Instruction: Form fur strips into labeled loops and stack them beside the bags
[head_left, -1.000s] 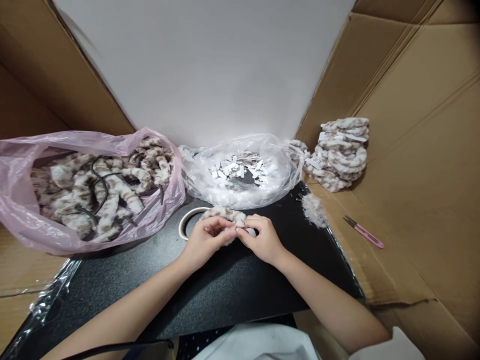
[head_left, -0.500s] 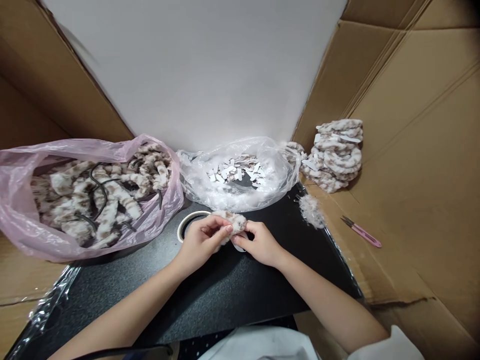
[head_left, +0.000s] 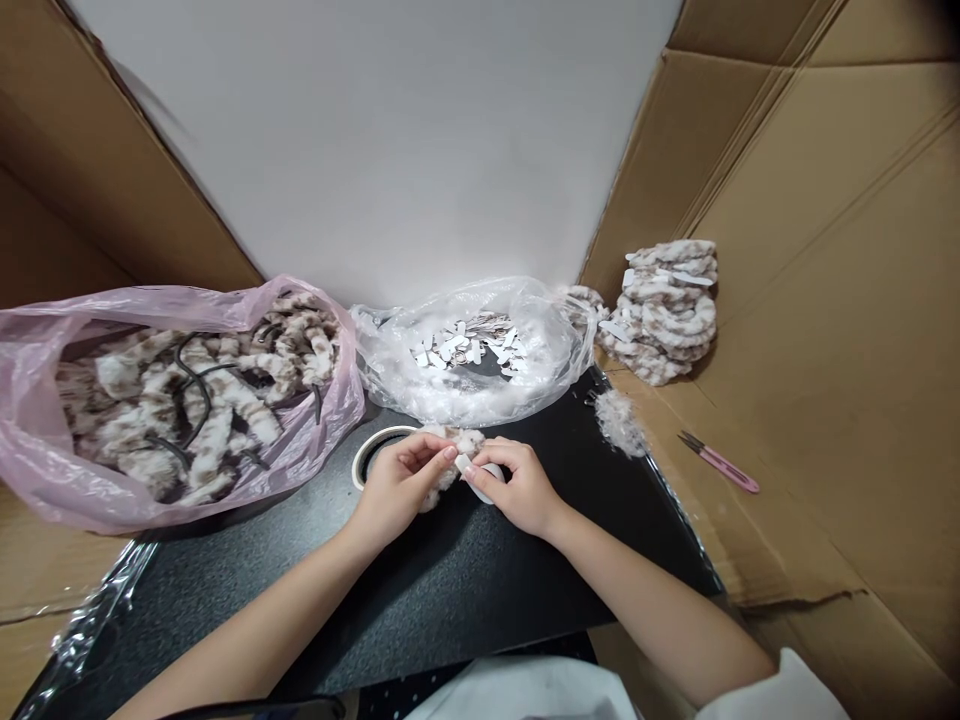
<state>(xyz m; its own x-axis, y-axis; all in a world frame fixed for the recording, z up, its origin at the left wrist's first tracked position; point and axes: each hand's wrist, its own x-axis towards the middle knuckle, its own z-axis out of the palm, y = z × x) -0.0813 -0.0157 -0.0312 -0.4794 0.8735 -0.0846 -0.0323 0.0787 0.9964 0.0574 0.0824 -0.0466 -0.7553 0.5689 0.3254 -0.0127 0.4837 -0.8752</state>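
Between my two hands, over the black tabletop (head_left: 337, 600), is a fluffy white-and-brown furry band (head_left: 471, 440). My left hand (head_left: 394, 495) pinches its left part between thumb and fingers. With thumb and fingers closed, my right hand (head_left: 529, 495) grips a white card tag (head_left: 486, 482) against the band's right side. The tag's upper end lies close to my left fingertips; part of it is under my right thumb. Just behind my left hand a roll of tape (head_left: 360, 455) lies flat, partly covered by that hand.
A pink plastic bag (head_left: 30, 400) with furry pieces and dark cords stands left. A clear bag (head_left: 457, 408) holds many white tags (head_left: 472, 345). At right are stacked furry bands (head_left: 667, 320), a clump of clear plastic bits (head_left: 620, 423), and pink-handled snips (head_left: 724, 467) on cardboard (head_left: 795, 520).
The white tag has come up and more of it shows in front of the band. My right thumb has shifted on it. My left hand keeps its pinch.
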